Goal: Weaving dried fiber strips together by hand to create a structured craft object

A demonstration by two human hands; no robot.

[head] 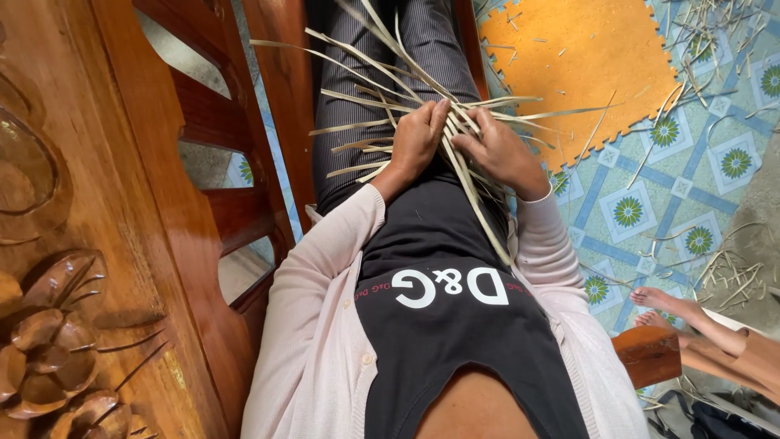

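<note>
Both hands are working a bundle of pale dried strips (422, 106) right on the lap, roughly dead center, a bit toward 12 o'clock. The left hand (418, 138) is curled over the strips, fingers pressed together and pushing down on the crossing point. The right hand (500, 150) sits just beside it at 3 o'clock, fingertips pinching a strip or two where they meet.

If you ask me, the trick at this stage is keeping that crossing pinned flat with one hand while the other feeds a single strip over or under, not a whole clump. Keep tension even or the weave will probably go loose and gappy. The loose ends could easily snag on each other, so I'd fan them apart.

The strips themselves look flat, narrow, straw-coloured and stiff-ish, fanning out toward 11 and 2 o'clock, with one long one trailing back toward 5 o'clock over the black shirt (439, 236). Scraps litter the orange foam mat (569, 57) at 1 o'clock, and a carved wooden chair (162, 203) sits at 9. Another person's bare feet (666, 305) show at 4 o'clock.
</note>
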